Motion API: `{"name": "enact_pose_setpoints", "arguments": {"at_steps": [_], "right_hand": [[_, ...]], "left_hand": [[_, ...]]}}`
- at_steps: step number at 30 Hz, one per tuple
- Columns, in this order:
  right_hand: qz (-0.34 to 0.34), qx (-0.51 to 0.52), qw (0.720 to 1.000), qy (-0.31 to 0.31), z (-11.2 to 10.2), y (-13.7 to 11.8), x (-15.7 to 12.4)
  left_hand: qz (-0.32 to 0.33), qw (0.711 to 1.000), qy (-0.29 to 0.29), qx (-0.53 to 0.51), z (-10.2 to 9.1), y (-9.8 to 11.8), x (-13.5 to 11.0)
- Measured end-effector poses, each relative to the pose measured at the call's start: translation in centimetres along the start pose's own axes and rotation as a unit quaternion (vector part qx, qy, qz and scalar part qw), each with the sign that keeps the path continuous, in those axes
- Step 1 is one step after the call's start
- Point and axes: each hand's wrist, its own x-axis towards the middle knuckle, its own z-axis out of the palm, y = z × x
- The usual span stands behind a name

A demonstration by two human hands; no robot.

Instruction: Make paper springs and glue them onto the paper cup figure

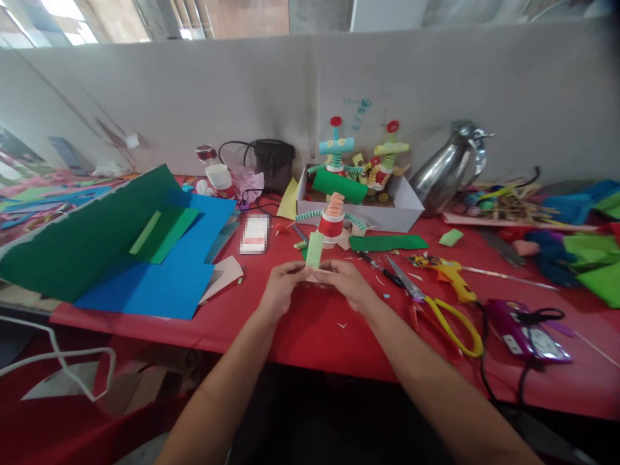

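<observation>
My left hand (pixel 283 284) and my right hand (pixel 346 283) meet above the red table (pixel 310 329), fingers pinched together on a light green paper strip (pixel 314 249) that stands up between them. Just beyond the strip stands a small paper-cup figure (pixel 332 223) with red band, pink folded top and green spring arms. Yellow-handled scissors (pixel 436 303) lie to the right of my right hand.
Big green paper (pixel 87 239) and blue paper (pixel 169 271) sheets lie left. A white box (pixel 402 206) with two paper robots stands behind, a metal jug (pixel 448 168) to its right. A yellow glue gun (pixel 448 271), purple tool (pixel 523 326), black bag (pixel 274 161) and paper scraps surround.
</observation>
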Motion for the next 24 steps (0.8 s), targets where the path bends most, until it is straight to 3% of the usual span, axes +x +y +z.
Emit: {"name": "enact_pose_setpoints", "arguments": {"at_steps": [6,13,19,24], "right_hand": [[-0.083,-0.059,0.995,-0.020,-0.1,0.1,-0.1],[-0.073,-0.064,0.995,-0.002,-0.3,0.0,-0.2],[-0.069,-0.042,0.997,-0.017,0.0,0.1,-0.4],[-0.083,-0.060,0.995,0.007,0.0,0.3,-0.3]], "left_hand": [[-0.036,0.999,-0.003,-0.026,-0.1,0.4,-0.1],[-0.079,0.995,-0.060,-0.034,-0.9,0.8,-0.2],[-0.019,0.997,-0.068,-0.013,-1.2,0.7,-0.4],[-0.027,0.997,-0.078,0.013,-0.9,1.1,-0.7]]}}
